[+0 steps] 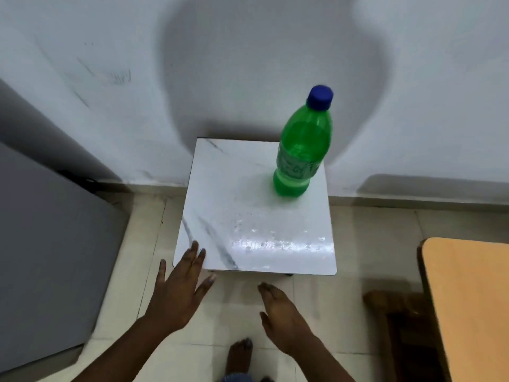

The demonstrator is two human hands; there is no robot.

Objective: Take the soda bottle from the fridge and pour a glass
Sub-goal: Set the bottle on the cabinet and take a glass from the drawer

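A: What is nearest the camera?

B: A bare foot (239, 354) on the pale tiled floor (358, 244), at the near edge of the view. Just beyond it come both hands, held over the floor and holding nothing.

A: How do the hands stand?

B: The left hand (179, 288) is flat with its fingers spread apart, the fingertips overlapping the near left corner of the small marble-patterned table (248, 216); whether they touch it I cannot tell. The right hand (278, 312) is edge-on with its fingers together and straight, just short of the table's near edge.

A: And the bottle?

B: The green soda bottle (301, 150) stands upright on the far right part of the table, well apart from both hands. Its blue cap (320, 97) is on.

A: What lies around the table?

B: A grey appliance (49, 244) on the left, an orange-topped surface (468, 299) on the right, and the white wall (248, 64) at the far side.
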